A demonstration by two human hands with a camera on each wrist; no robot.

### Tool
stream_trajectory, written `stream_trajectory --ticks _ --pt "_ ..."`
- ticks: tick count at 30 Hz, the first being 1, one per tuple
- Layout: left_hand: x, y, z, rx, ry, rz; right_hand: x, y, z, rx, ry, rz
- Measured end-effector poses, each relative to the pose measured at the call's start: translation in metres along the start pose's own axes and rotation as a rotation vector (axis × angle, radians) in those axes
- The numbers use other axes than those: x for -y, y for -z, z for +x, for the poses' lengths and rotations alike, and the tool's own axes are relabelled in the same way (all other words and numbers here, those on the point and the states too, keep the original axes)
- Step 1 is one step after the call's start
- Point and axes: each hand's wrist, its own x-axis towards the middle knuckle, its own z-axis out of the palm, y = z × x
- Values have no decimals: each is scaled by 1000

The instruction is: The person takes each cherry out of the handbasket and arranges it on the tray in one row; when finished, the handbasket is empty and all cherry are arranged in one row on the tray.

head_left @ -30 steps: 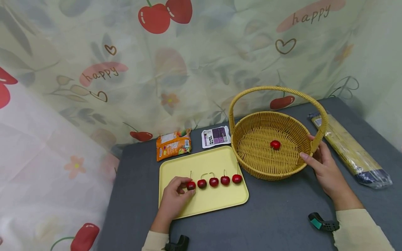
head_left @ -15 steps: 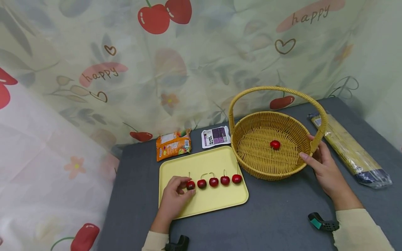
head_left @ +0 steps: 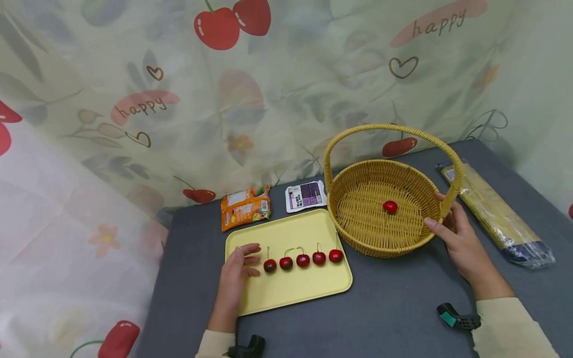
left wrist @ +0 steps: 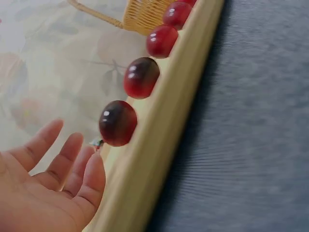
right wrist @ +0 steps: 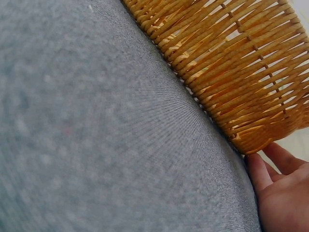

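Observation:
My left hand (head_left: 235, 268) is over the left part of a yellow tray (head_left: 286, 293), fingers apart and holding nothing. Just right of its fingertips is the leftmost dark red cherry (head_left: 270, 266), the first of a row of several with stems up. The left wrist view shows a small gap between that cherry (left wrist: 118, 123) and the hand (left wrist: 53, 193). At the right, my right hand (head_left: 463, 243) holds the rim of a wicker basket (head_left: 358, 238) by the handle's foot, thumb on the near side. One red cherry (head_left: 390, 207) lies inside the basket.
Behind the tray lie an orange snack packet (head_left: 246, 209) and a white and purple packet (head_left: 306, 196). A long clear-wrapped yellow package (head_left: 497, 214) lies right of the basket. A printed curtain (head_left: 277, 99) hangs along the grey table's (head_left: 371, 313) back edge.
My left hand has let go of the leftmost cherry and drawn back left, its fingers spreading. The cherry stays in the row. My right hand keeps its hold on the basket.

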Motion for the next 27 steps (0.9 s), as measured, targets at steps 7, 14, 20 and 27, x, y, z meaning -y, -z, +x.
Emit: stream_trajectory --ticks 7,14,20,27 --pt "-17 3 5 10 -22 -81 0 0 0 -5 2 -9" --pt "-39 -12 13 70 -48 -145 0 1 1 -11 -21 -22" --pt "-59 -31 25 142 -108 -165 0 0 0 -6 -18 -22" --pt "-80 -57 37 241 -179 -143 1 0 0 -6 -13 -23"
